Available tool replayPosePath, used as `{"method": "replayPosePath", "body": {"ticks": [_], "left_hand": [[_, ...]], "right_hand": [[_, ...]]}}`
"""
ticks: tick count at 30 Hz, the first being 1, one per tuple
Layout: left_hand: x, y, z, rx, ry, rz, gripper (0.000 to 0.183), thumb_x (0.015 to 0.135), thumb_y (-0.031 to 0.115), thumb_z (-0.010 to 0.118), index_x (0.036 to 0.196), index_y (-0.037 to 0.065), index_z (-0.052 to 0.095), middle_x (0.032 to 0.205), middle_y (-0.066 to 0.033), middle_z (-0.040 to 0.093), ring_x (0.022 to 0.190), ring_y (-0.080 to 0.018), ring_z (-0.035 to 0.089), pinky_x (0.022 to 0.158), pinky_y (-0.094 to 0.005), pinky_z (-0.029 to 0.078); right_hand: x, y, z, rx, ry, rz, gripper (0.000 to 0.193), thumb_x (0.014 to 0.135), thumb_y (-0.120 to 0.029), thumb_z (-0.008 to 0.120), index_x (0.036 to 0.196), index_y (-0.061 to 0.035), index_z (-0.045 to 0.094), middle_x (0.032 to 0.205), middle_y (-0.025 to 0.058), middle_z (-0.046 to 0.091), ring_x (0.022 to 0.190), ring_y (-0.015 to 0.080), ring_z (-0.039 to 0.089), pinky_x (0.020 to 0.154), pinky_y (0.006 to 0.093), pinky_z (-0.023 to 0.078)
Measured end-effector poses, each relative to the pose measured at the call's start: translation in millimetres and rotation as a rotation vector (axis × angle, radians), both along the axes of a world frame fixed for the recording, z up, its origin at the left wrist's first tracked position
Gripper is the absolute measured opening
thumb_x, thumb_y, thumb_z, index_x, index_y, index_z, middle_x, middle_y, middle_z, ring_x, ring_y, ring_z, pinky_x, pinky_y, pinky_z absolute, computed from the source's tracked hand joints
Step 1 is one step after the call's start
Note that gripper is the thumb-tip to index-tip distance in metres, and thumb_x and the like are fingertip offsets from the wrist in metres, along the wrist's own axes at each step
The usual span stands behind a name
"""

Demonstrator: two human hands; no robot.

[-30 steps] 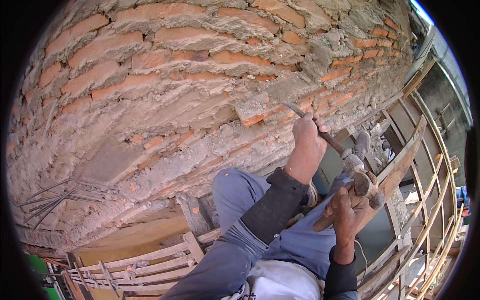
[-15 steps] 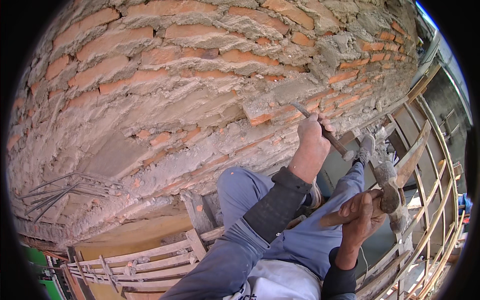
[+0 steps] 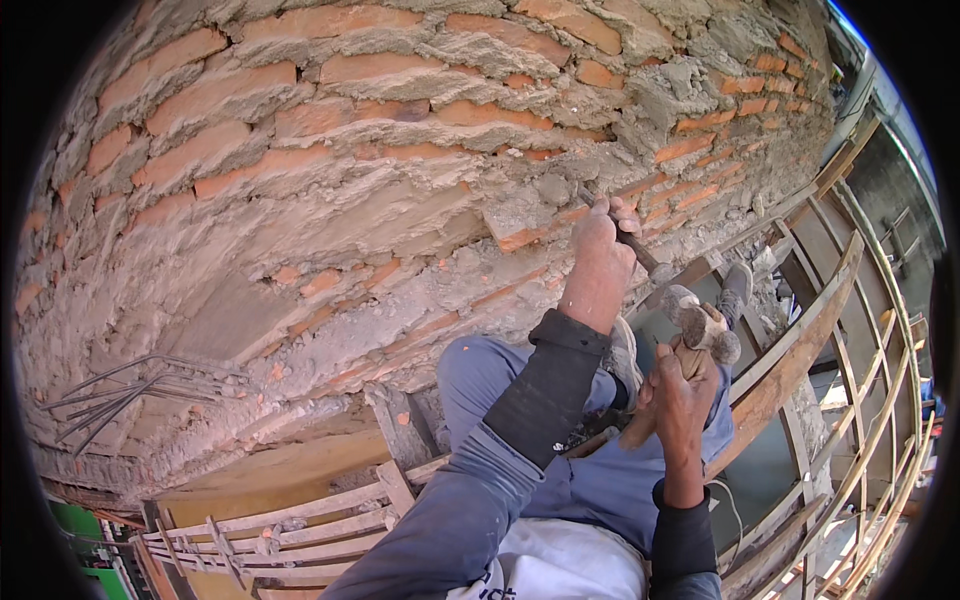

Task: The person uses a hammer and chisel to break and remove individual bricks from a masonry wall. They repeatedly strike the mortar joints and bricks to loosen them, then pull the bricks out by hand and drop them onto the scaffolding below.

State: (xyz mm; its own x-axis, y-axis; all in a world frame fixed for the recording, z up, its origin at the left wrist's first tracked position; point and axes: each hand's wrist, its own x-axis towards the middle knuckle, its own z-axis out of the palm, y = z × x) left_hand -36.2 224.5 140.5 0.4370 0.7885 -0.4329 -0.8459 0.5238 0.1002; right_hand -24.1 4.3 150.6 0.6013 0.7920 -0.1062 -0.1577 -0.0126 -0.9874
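My left hand is closed round a dark metal chisel. Its tip meets the rough mortar beside a brick that juts out of the wall. The other end of the chisel points down to the right, toward a hammer. My right hand grips the hammer's wooden handle below its worn, dusty head. A small gap shows between the hammer head and the chisel's end.
A rough brick wall with thick mortar fills the upper part. Bent steel rods stick out at the lower left. Wooden slats run below my legs, and a plank with a slatted frame lies at the right.
My right hand has brought the hammer left and up, closer to the chisel. My left hand has shifted slightly up and left, and the chisel's tip has moved against the mortar.
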Motion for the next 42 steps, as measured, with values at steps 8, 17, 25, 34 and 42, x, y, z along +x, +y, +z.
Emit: {"method": "replayPosePath", "body": {"ticks": [8, 17, 25, 34, 42], "left_hand": [[-38, 2, -21, 0.127, 0.164, 0.063, 0.01, 0.103, 0.017, 0.048, 0.097, 0.009, 0.049, 0.078, -0.0002, 0.048, 0.054, -0.0083, 0.037, 0.041, -0.0223, 0.03], [-135, -26, -61, 0.01, 0.487, 0.371, 0.014, 0.099, 0.023, 0.057, 0.103, 0.011, 0.052, 0.081, 0.0007, 0.046, 0.057, -0.0095, 0.042, 0.042, -0.023, 0.03], [-113, 9, -75, 0.033, 0.688, 0.352, 0.048, 0.097, 0.044, 0.06, 0.123, 0.004, 0.053, 0.111, -0.0093, 0.061, 0.091, -0.0153, 0.064, 0.051, -0.0233, 0.035], [-173, -61, -109, 0.04, 0.826, 0.181, 0.022, 0.099, 0.031, 0.058, 0.104, 0.01, 0.053, 0.085, -0.001, 0.057, 0.06, -0.011, 0.053, 0.04, -0.0248, 0.032], [-245, -124, -126, 0.121, 0.847, 0.168, 0.012, 0.098, 0.021, 0.059, 0.099, 0.01, 0.053, 0.081, -0.001, 0.053, 0.053, -0.0097, 0.048, 0.034, -0.021, 0.03]], "right_hand": [[-1, -38, -48, -0.044, 0.021, 0.024, 0.016, 0.094, -0.014, 0.06, 0.094, -0.0015, 0.05, 0.061, 0.003, 0.049, 0.045, 0.0133, 0.05, 0.043, 0.0276, 0.044], [1, -75, -95, -0.235, 0.091, 0.024, 0.016, 0.091, -0.016, 0.06, 0.088, -0.0037, 0.05, 0.061, 0.0026, 0.048, 0.044, 0.0136, 0.05, 0.04, 0.0286, 0.043], [4, -72, -98, -0.238, 0.188, 0.069, 0.017, 0.094, -0.018, 0.059, 0.092, -0.0043, 0.05, 0.061, 0.0018, 0.048, 0.043, 0.0125, 0.049, 0.039, 0.0279, 0.043], [5, 14, -135, -0.12, 0.864, 0.095, 0.03, 0.099, -0.035, 0.059, 0.107, -0.0077, 0.049, 0.081, 0.0035, 0.052, 0.058, 0.0141, 0.053, 0.043, 0.0255, 0.046], [-50, 108, -180, -0.084, 1.372, 0.265, 0.039, 0.101, -0.043, 0.052, 0.096, -0.0039, 0.049, 0.071, 0.0027, 0.048, 0.057, 0.0139, 0.047, 0.047, 0.0259, 0.045]]}}
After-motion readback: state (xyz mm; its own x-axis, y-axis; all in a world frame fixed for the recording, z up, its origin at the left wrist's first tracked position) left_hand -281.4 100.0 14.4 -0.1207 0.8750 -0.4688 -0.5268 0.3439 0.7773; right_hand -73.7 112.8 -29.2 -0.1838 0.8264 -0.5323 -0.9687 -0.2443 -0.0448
